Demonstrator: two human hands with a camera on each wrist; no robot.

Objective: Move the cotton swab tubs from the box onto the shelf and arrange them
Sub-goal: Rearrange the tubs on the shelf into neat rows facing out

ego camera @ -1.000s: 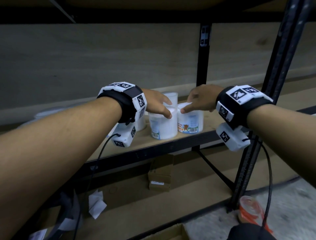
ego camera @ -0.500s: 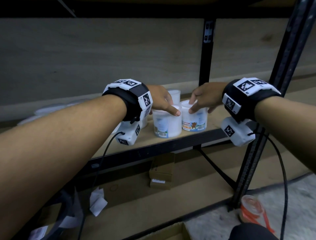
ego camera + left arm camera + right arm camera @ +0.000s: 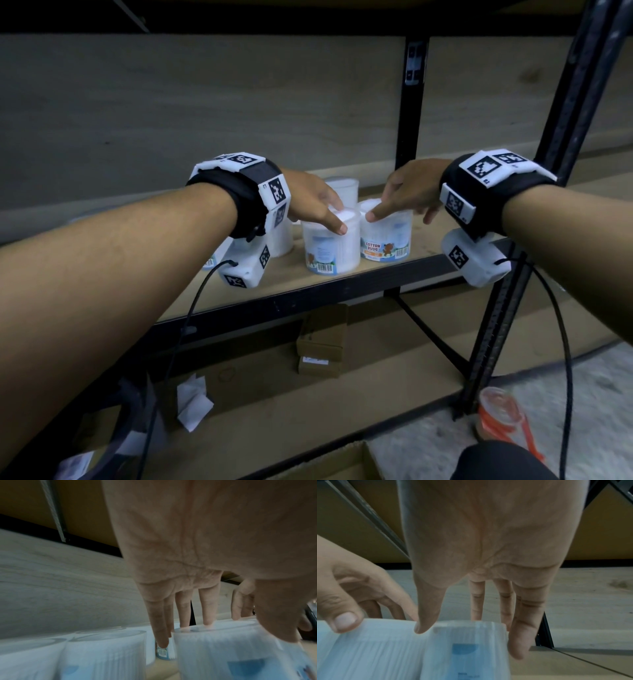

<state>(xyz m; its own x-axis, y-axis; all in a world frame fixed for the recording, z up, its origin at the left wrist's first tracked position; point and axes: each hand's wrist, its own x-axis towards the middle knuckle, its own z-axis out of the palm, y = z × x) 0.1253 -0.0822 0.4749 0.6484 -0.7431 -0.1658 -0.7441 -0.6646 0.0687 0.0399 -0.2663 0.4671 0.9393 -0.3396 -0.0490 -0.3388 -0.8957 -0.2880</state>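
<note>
Two clear tubs of cotton swabs stand side by side near the front of the wooden shelf (image 3: 294,278). My left hand (image 3: 337,219) grips the left tub (image 3: 334,250) from above, thumb on its front rim and fingers behind it (image 3: 223,655). My right hand (image 3: 399,212) grips the right tub (image 3: 388,240), labelled "Cotton Buds", around its lid, with the thumb at the left rim and the little finger down its right side (image 3: 465,649). Another tub (image 3: 344,192) stands behind them. More tubs (image 3: 102,653) stand to the left, partly hidden by my left wrist.
A black upright post (image 3: 409,102) rises behind the tubs and a second post (image 3: 534,240) stands at the right. Small cardboard boxes (image 3: 322,332) and a paper scrap (image 3: 193,401) lie on the lower shelf. An open carton (image 3: 329,462) sits at the bottom edge, an orange-lidded cup (image 3: 500,414) on the floor.
The left tub has turned, so its barcode now faces front. The right tub's "Cotton Buds" label has come round to the front. Both hands stay on top of their tubs.
</note>
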